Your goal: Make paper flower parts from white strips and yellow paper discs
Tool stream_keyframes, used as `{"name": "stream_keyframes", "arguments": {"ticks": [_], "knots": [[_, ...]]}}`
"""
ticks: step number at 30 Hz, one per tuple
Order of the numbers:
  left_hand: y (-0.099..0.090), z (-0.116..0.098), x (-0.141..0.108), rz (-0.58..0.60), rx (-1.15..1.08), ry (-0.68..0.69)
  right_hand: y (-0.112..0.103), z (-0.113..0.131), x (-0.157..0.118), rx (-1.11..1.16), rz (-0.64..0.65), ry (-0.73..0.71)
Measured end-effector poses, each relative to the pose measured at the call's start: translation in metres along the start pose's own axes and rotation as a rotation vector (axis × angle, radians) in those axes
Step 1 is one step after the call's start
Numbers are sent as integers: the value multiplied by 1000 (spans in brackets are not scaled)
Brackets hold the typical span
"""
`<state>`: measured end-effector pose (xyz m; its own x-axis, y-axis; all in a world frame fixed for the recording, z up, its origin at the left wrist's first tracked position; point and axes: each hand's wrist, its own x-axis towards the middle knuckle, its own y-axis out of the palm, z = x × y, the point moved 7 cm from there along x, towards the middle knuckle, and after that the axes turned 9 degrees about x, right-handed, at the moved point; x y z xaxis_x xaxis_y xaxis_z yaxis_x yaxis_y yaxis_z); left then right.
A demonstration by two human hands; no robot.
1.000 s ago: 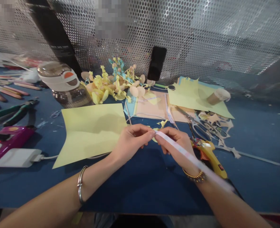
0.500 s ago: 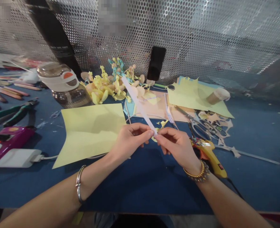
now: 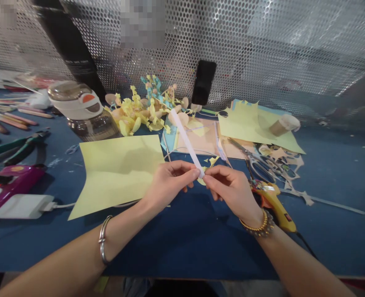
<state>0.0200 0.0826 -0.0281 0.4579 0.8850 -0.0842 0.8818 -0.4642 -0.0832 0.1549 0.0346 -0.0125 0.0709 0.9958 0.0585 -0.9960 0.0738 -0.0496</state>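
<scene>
A narrow white strip (image 3: 186,142) slants up and leftward from between my fingertips. My left hand (image 3: 173,181) pinches its lower end between thumb and forefinger. Right beside it, my right hand (image 3: 228,187) is closed on the same end, thumb and fingers together. Under and behind my left hand lies a sheet of yellow-green paper (image 3: 117,169). Small yellow paper scraps (image 3: 212,161) show just beyond my fingertips. Behind the strip is a pile of yellow, blue and peach paper flowers (image 3: 139,111).
A jar (image 3: 80,109), green-handled pliers (image 3: 18,146) and a purple power strip (image 3: 12,185) lie left. Rightward are scissors (image 3: 261,167), a yellow glue gun (image 3: 275,202) and paper sheets (image 3: 247,123). A phone (image 3: 204,82) leans on the mesh panel (image 3: 238,41) behind.
The upper end of the white strip has swung to the right and nearer, so the strip stands more upright in view. Both hands have barely moved.
</scene>
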Motion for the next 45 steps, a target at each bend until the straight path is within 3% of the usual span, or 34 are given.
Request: {"name": "stream_keyframes", "arguments": {"ticks": [8, 20, 34, 37, 40, 43, 45], "knots": [[1, -3, 0, 29, -79, 20, -1, 0, -1, 11, 2, -4], [0, -5, -1, -3, 37, 13, 0, 2, -1, -25, 9, -24], [1, 0, 1, 15, -86, 48, -2, 5, -1, -44, -27, -66], [-10, -7, -4, -142, -8, 146, -3, 5, -1, -34, -44, -50], [-16, -23, -14, -276, 153, 344, -3, 4, -1, -27, -51, -38], [-10, -31, -18, -247, 284, 473, -3, 6, -1, -26, -44, -49], [-8, -29, -16, -230, 304, 466, -3, 7, -2, -30, -41, -60]]}}
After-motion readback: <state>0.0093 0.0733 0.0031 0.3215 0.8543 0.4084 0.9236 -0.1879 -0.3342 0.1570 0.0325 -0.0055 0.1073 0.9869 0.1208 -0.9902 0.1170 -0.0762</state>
